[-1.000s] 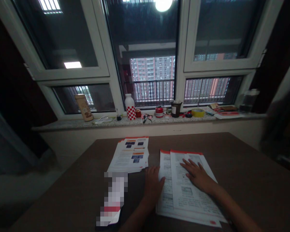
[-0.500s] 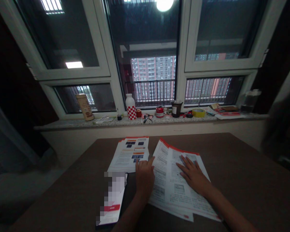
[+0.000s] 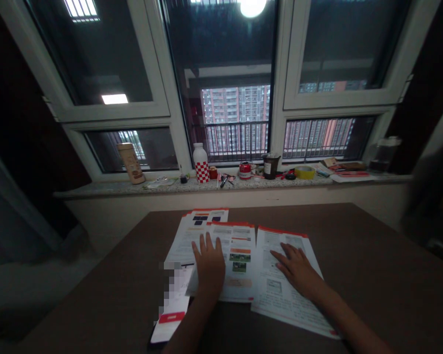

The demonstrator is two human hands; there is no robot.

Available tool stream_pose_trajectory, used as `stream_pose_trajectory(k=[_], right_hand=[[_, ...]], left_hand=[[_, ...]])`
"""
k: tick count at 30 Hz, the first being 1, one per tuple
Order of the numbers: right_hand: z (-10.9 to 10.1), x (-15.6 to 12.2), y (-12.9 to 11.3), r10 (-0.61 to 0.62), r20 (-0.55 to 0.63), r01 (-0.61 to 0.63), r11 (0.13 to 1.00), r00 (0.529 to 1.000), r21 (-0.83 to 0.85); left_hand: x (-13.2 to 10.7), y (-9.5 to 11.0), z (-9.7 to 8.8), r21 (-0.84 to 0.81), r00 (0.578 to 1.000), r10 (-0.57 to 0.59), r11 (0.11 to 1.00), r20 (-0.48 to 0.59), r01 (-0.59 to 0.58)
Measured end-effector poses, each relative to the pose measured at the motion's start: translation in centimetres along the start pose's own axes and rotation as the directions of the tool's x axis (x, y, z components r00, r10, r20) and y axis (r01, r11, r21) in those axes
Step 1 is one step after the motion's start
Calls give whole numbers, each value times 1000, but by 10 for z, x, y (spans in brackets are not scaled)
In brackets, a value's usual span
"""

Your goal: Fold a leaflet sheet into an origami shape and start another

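My left hand (image 3: 207,264) lies flat with fingers spread on a printed sheet (image 3: 236,260) that is turned over to the left, partly covering the stack of leaflets (image 3: 194,231) behind it. My right hand (image 3: 297,268) rests open, palm down, on the right-hand page (image 3: 286,285) of white paper with a red top edge. Both lie on a dark brown table (image 3: 372,275). A white and red slip (image 3: 172,314) sits by my left forearm.
A stone windowsill (image 3: 221,186) beyond the table holds a checked red-and-white bottle (image 3: 200,163), a brown canister (image 3: 130,163), a red can (image 3: 244,170), a dark cup (image 3: 270,166), a yellow tape roll (image 3: 304,172) and papers at the right. Large windows rise behind.
My left hand lifted the left sheet from the right-hand pile and flipped it over to the left, laying it flat. My right hand stayed pressing on the right page.
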State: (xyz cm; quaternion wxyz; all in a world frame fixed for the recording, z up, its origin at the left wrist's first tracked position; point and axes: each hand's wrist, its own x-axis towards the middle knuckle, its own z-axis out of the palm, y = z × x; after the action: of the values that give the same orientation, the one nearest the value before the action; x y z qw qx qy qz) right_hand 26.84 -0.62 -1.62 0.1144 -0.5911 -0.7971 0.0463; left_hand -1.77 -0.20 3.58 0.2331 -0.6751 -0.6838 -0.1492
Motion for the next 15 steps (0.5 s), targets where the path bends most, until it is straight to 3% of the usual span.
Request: stream_pose_trajectory(k=[2, 6, 10, 15], right_hand=[[-2, 0, -1, 3, 15, -3, 1000, 1000, 9], [-6, 0, -1, 9, 83, -12, 999, 996, 31], [-9, -1, -2, 8, 123, -14, 999, 992, 49], [-12, -3, -2, 4, 131, -13, 998, 991, 69]], left_hand=[[-11, 13, 2, -95, 994, 80, 993, 80, -72], [-35, 35, 13, -244, 954, 165, 964, 252, -103], [-43, 38, 30, -279, 958, 188, 952, 217, -123], [-26, 27, 39, -223, 974, 110, 973, 198, -64]])
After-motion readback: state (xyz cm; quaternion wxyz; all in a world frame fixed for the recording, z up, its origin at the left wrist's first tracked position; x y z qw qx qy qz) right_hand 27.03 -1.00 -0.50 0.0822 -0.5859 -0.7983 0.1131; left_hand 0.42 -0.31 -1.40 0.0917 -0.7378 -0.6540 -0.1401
